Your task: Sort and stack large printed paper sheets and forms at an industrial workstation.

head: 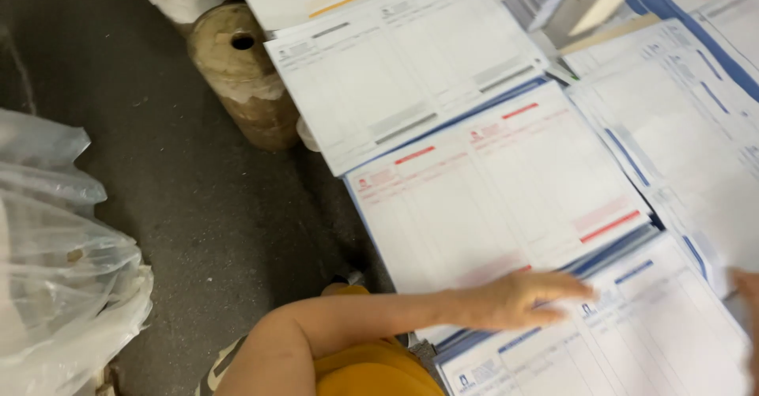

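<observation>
Left hand (518, 297) flat, fingers spread on near blue-printed form stack (632, 333), right hand (747, 285) at right edge, fingers unclear; clear plastic bag (55, 269) far left, contents unclear.

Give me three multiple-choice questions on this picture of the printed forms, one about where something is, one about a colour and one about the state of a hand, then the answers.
1. Where does the left hand rest?
A. on the plastic bag
B. on the sheets where the red-printed forms meet the blue-printed forms
C. on the floor

2. What colour are the bars on the forms farthest from the person, the top stack?
A. grey
B. green
C. purple

3. How is the left hand set?
A. clenched in a fist
B. flat, fingers stretched out
C. gripping a pen

Answers: 1 B, the hand lies across the edge between those two stacks. 2 A, its bars are grey. 3 B, the fingers lie straight on the paper. The right hand shows only at the picture's edge.
</observation>
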